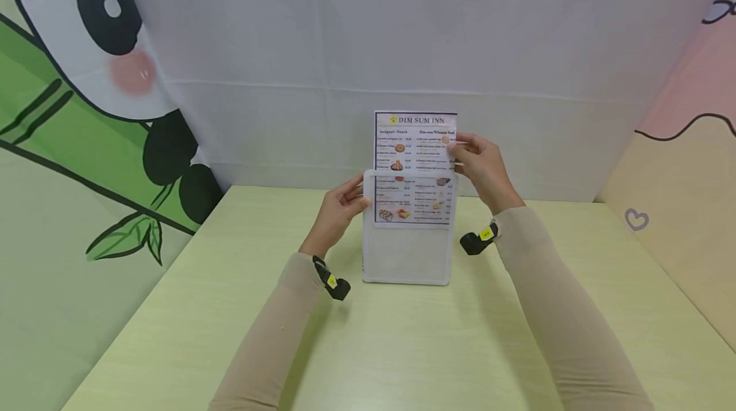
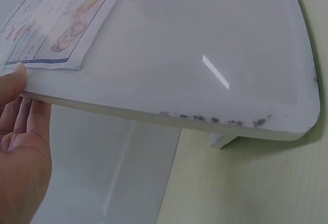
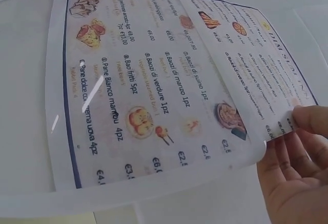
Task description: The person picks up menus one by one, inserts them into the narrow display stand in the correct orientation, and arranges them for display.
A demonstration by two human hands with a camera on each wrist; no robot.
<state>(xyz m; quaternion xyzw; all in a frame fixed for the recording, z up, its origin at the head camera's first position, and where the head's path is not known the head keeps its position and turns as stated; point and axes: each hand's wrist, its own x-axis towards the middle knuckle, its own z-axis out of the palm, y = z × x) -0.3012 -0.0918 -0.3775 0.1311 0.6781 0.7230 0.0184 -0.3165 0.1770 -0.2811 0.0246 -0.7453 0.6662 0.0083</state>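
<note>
A printed menu sheet [image 1: 415, 142] headed DIM SUM INN stands partway inside a clear-fronted white sign holder [image 1: 407, 257]. Its lower half shows through the front panel, while the upper half sticks out above the holder's top edge. My right hand [image 1: 483, 165] pinches the sheet's right edge above the holder, thumb in front and fingers behind, as the right wrist view shows. With thumb in front and fingers behind, my left hand [image 1: 339, 213] grips the holder's upper left edge. Dark specks mark that side edge of the holder [image 2: 215, 119] in the left wrist view.
The holder stands upright on a pale wooden table [image 1: 391, 347], with a small foot [image 2: 221, 140] behind it. A white cloth backdrop [image 1: 425, 34] hangs at the back. Painted panels flank the table, a green and white one [image 1: 86, 110] on the left.
</note>
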